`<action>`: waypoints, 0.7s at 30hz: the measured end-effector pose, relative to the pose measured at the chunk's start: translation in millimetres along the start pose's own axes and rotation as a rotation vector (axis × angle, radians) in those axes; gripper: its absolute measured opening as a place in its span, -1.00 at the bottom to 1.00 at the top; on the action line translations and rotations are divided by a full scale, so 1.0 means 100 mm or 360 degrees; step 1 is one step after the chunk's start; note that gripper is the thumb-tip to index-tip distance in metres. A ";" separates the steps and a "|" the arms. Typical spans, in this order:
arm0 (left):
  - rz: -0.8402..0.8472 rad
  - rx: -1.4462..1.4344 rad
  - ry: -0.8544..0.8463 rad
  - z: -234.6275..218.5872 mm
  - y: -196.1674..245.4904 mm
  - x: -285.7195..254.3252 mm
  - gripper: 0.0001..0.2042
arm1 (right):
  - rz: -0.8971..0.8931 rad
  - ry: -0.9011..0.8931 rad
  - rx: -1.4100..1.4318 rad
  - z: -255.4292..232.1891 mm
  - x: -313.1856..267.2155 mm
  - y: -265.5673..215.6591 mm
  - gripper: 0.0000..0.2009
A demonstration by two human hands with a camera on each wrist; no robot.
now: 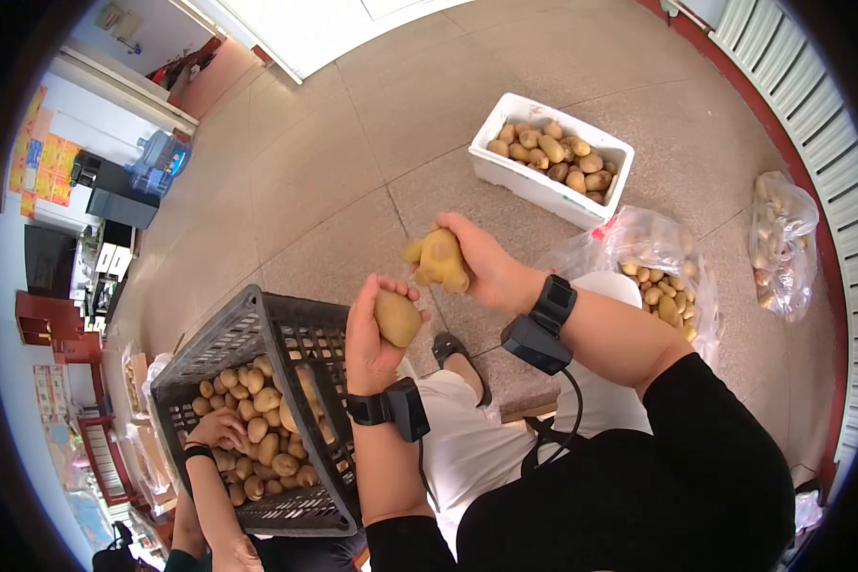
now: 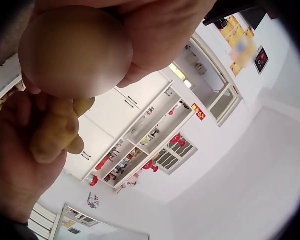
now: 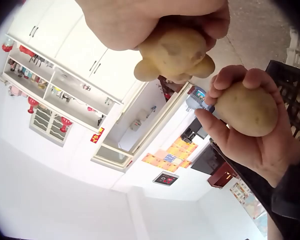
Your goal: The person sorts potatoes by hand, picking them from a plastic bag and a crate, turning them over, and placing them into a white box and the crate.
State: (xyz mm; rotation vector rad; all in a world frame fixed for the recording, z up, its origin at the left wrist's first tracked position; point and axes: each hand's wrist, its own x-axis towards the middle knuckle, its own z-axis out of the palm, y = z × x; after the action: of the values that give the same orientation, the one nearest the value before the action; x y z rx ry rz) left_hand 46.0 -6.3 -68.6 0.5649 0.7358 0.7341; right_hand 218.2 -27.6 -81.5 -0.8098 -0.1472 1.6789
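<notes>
In the head view my left hand [image 1: 362,338] grips a smooth, oval potato [image 1: 398,318], fingers curled round it. Just ahead and to the right, my right hand [image 1: 486,270] holds a knobby, misshapen potato [image 1: 440,259] with several rounded lumps. The right wrist view shows the lumpy potato [image 3: 177,55] under the right hand's curled fingers, and the oval potato [image 3: 247,110] against the left palm. Seen from the left wrist, the oval potato [image 2: 75,55] fills the near view and partly overlaps the knobby potato [image 2: 57,130] behind it.
A black plastic crate [image 1: 305,307] of potatoes stands at the left, another person's hand [image 1: 217,431] reaching into it. Ahead is a white foam box [image 1: 529,195] holding potatoes. Clear plastic bags [image 1: 653,234] with potatoes lie at the right, one by the radiator [image 1: 782,71].
</notes>
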 end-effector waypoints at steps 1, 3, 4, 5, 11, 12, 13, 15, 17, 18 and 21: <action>-0.0012 0.0030 -0.0043 -0.02 0.03 -0.01 -0.78 | -0.0005 -0.0007 -0.0011 -0.02 -0.02 -0.04 -0.61; 0.0006 0.0063 0.0029 0.01 0.03 -0.03 -0.76 | -0.0004 -0.0245 -0.0058 -0.02 -0.04 -0.03 -0.62; -0.0024 0.0131 0.0025 0.02 0.03 -0.04 -0.76 | 0.0014 -0.0270 -0.0057 0.01 -0.05 -0.02 -0.62; -0.0062 0.0197 0.0010 0.02 0.03 -0.04 -0.76 | -0.0002 -0.0169 -0.0088 0.02 -0.07 -0.03 -0.63; -0.0120 0.0419 -0.0080 0.08 -0.01 -0.12 -0.70 | -0.0178 -0.0273 -0.0173 -0.16 0.00 0.02 -0.70; -0.0139 0.0395 -0.0026 0.08 -0.01 -0.14 -0.69 | -0.0213 -0.0232 -0.0260 -0.09 -0.05 0.01 -0.71; -0.0164 0.0378 0.0022 0.15 -0.06 -0.09 -0.68 | -0.0252 -0.0182 -0.0343 -0.07 -0.12 -0.06 -0.73; -0.0221 0.0444 -0.0092 0.15 -0.13 0.02 -0.64 | -0.0420 -0.0218 -0.0449 -0.14 -0.20 -0.15 -0.73; -0.0241 0.0581 -0.0132 0.11 -0.09 -0.02 -0.57 | -0.0616 -0.0343 -0.0619 -0.09 -0.18 -0.12 -0.73; -0.0199 0.0654 -0.0070 0.10 -0.05 -0.08 -0.54 | -0.0671 -0.0444 -0.0678 -0.02 -0.13 -0.06 -0.72; -0.0202 0.0570 -0.0211 0.15 -0.03 -0.09 -0.51 | -0.0759 -0.0568 -0.0705 0.05 -0.24 -0.09 -0.67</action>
State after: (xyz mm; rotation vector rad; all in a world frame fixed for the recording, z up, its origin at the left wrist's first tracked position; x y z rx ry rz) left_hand 53.9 -18.6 -58.0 0.8747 0.7765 0.4431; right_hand 223.7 -45.3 -62.9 -0.7142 -0.9148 1.3301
